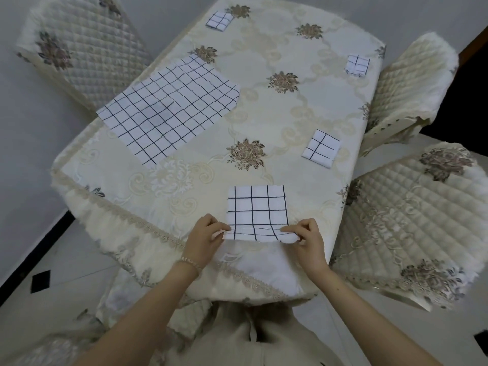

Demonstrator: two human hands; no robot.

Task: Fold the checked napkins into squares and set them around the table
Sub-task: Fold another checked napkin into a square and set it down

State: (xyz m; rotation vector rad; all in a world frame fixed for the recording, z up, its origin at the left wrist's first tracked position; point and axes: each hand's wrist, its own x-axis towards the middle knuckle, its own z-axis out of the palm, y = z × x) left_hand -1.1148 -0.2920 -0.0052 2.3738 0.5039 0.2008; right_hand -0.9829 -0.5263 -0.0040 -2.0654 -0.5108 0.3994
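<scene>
Both our hands sit at the near edge of the surface (111,207), pinching the napkin in hand (257,212). Our left hand (204,237) has thumb and fingertips closed on its near left corner, and our right hand (306,237) is closed the same way on the near right corner; between them the near hem is lifted and starting to roll away from us, while the far part lies flat on the embroidered tablecloth.

To fold this well, we judge that both corners should travel together, straight ahead of the hands, so the black grid lines of the upper layer land on those beneath and the edges meet before we press the crease flat.

Counting checked napkins, we see five. One is between our hands. Three are already small folded squares: one ahead and just right of the right hand (320,151), one farther beyond it near the right edge (357,65), and one at the far end (219,21). One large napkin (169,109) lies fully open, ahead and left of the left hand.

Four quilted chairs show, one of them (412,223) beside our right hand.
</scene>
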